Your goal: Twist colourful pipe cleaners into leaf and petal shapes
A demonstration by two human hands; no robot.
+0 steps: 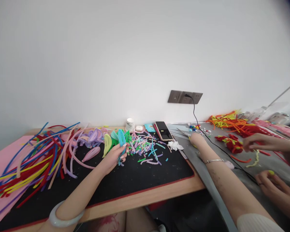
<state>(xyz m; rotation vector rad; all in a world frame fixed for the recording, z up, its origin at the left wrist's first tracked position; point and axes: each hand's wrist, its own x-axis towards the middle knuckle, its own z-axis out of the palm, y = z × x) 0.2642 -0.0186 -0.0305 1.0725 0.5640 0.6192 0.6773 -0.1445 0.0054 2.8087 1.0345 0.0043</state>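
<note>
Left grip (114,158): closed around light-blue fuzzy loops (121,138), held above the black mat (135,180)
Right grip (197,140): at the scissors (182,132); cannot tell whether it is closed on them
Beside the loops: a pale yellow-green bundle (107,145) to the left, cut pieces (145,145) scattered to the right
Far left: long multicoloured stems (42,161) in a loose heap
Back of the bench (145,198): a cup (130,124) and a phone (163,131)

Left grip (114,158) curled, arms (223,178) outstretched
</note>
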